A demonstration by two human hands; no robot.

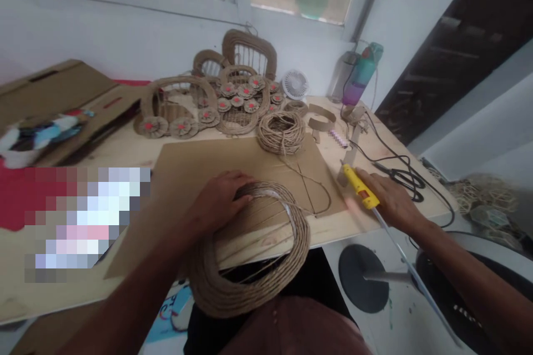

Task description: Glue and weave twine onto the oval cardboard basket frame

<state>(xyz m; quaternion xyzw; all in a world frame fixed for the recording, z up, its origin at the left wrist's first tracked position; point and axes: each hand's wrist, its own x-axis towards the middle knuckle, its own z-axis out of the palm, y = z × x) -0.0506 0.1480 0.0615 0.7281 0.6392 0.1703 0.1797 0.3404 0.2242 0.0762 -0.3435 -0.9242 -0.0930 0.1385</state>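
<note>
A twine-covered ring (300, 244) leans over the table's front edge toward my body, with strands of twine strung across its opening. My left hand (220, 197) grips its upper left rim, fingers over the top and thumb near the inner edge. A white strip shows along the ring's inside. My right hand (391, 197) is closed around a yellow hot glue gun (361, 187), held to the right of the ring and apart from it. From the gun's back a long clear glue stick (402, 252) trails down. Loose twine runs from the ring to a coil of twine (282, 134).
A cardboard sheet (200, 161) lies under the work. Behind it stand woven twine baskets (250, 47) with red-centred flowers (246, 91), a small white fan (295, 84) and a bottle (345, 75). Black cable (402, 177) loops at right. A cardboard box (62, 86) sits left.
</note>
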